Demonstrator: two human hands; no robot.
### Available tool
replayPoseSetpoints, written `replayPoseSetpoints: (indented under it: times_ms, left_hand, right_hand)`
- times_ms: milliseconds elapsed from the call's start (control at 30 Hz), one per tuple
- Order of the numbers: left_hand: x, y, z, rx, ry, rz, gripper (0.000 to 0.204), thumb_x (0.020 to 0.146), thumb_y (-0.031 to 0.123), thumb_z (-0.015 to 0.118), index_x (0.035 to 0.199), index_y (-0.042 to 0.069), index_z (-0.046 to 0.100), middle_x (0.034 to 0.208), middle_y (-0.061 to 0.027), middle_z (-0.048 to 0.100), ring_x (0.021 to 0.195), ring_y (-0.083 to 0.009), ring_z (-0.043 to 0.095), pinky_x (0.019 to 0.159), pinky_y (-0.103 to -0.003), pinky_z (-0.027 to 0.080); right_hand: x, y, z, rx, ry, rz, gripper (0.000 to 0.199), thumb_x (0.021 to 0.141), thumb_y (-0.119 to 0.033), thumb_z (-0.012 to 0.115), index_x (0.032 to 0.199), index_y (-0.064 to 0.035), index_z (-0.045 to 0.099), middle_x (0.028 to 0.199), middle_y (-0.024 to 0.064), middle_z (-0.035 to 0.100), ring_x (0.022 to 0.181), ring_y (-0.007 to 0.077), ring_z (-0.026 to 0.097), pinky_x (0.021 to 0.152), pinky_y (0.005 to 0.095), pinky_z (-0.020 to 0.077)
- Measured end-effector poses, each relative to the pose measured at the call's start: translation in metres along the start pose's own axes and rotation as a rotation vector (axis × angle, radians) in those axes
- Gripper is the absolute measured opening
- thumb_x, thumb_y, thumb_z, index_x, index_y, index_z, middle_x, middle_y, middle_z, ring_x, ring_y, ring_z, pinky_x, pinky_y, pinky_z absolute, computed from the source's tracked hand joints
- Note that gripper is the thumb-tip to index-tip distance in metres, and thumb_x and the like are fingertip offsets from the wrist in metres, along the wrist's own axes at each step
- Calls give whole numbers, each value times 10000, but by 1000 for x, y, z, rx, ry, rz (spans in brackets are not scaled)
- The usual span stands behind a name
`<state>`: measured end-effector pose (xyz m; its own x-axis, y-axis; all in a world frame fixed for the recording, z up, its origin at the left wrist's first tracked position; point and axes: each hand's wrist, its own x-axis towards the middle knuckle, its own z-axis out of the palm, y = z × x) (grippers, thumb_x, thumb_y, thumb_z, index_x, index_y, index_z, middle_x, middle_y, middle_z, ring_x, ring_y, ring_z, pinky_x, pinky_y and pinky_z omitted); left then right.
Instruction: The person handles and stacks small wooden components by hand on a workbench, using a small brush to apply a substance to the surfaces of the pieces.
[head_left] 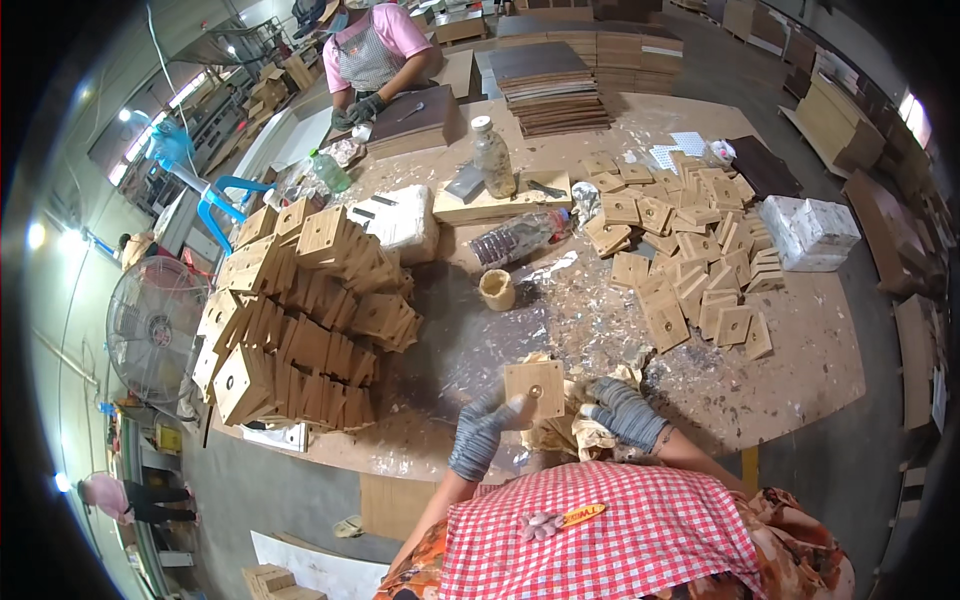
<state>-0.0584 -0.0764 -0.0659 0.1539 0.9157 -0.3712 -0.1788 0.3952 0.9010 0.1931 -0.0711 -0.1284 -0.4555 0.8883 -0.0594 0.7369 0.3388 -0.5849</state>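
Near the table's front edge, my left hand (480, 432), in a grey knit glove, grips a square wooden block (534, 380) by its left side. The block is tilted up, with a round hole near its middle and small holes by the corners. My right hand (626, 414), gloved the same way, is closed on a crumpled tan cloth (590, 436) just right of the block. Part of the cloth lies behind and below the block. Rows of similar blocks (300, 330) are stacked high at the left, and loose blocks (690, 250) are heaped at the right.
Beyond my hands stand a small tan cup (496, 290), a lying plastic bottle (515, 240), and an upright jar (491, 160). White wrapped bundles (405, 225) sit mid-table. A fan (158, 325) stands left. Across the table, a person (375, 55) in gloves works beside stacked dark boards (545, 85).
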Motion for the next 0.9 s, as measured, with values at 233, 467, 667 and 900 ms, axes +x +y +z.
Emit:
replayPoseSetpoints:
  times_ms: [233, 467, 667, 900]
  left_hand:
    - [3, -8, 7, -133, 9, -161, 399, 850, 259, 649, 1097, -49, 592, 866, -67, 610, 745, -159, 586, 680, -309, 544]
    - [27, -45, 0, -38, -16, -4, 505, 861, 370, 620, 1197, -2, 554, 1052, -134, 619, 926, -176, 588, 781, -285, 505]
    - [25, -35, 42, 564, -229, 269, 878, 768, 299, 722, 1427, 57, 196, 1316, -164, 447, 1167, -276, 490, 945, -350, 465]
    - [28, -39, 24, -340, -262, -213, 561, 766, 144, 675, 1213, -102, 441, 1139, -201, 550, 984, -308, 599, 894, -410, 509]
  right_hand:
    - [5, -43, -37, 936, 13, 289, 398, 858, -314, 622, 1086, 12, 601, 951, 80, 624, 870, 124, 565, 783, 255, 465]
    - [5, -33, -17, 974, 341, 360, 266, 854, -221, 636, 958, 24, 639, 718, 16, 594, 649, 71, 496, 607, 243, 440]
    - [5, -48, -14, 692, 219, 379, 350, 838, -271, 638, 1044, 11, 612, 760, 48, 634, 645, 180, 597, 593, 295, 513]
    - [9, 23, -34, 241, 337, 293, 316, 805, -235, 581, 1041, -27, 607, 1037, 200, 589, 991, 304, 546, 885, 391, 437]
